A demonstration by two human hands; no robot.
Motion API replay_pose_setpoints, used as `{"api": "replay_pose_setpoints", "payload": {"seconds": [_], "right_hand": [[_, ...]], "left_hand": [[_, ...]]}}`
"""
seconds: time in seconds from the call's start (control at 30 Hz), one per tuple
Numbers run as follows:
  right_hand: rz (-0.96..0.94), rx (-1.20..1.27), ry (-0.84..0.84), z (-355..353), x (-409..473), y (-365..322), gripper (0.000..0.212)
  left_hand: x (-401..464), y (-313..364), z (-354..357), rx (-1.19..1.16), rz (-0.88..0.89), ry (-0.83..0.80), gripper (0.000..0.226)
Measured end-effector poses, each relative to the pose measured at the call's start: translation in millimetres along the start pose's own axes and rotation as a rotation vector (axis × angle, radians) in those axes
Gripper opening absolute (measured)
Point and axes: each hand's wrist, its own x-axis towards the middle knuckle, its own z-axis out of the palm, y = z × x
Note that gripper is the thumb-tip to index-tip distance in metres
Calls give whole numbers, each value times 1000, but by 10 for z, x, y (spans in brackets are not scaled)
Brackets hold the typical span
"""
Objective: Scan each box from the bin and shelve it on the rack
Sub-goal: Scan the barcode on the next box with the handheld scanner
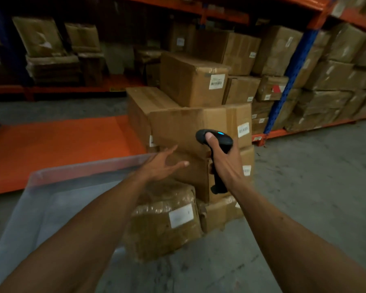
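My right hand grips a black barcode scanner with a lit blue light, its head pointing at a stack of brown cardboard boxes on the floor. My left hand reaches out with spread fingers toward the stack's lower boxes and holds nothing. A tape-wrapped box with a white label lies at the foot of the stack. A translucent plastic bin stands at the lower left, under my left forearm. The top box carries a barcode label.
An orange and blue rack holds many cardboard boxes at the right and back. A low orange shelf deck lies bare at the left. Flattened cartons are piled at the back left. Grey concrete floor spreads to the right.
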Motion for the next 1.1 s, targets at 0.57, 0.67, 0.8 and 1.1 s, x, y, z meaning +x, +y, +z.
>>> {"api": "replay_pose_setpoints", "payload": {"seconds": [0.57,0.67,0.8,1.1], "right_hand": [[-26,-37,-79,91,-1640,1620,28],[-80,-51,-56,154,-1632,1656,35],[-107,-30,-23,250,-1615,1593,39],[-146,-55,-10,431,-1593,1546,49]], "left_hand": [[-1344,-1017,782,332,74,444,71],[-1307,-1035,819,193,94,485,68],[-1285,-1120,704,144,99,428,74],[-1294,-1363,549,105,125,431,78]]}}
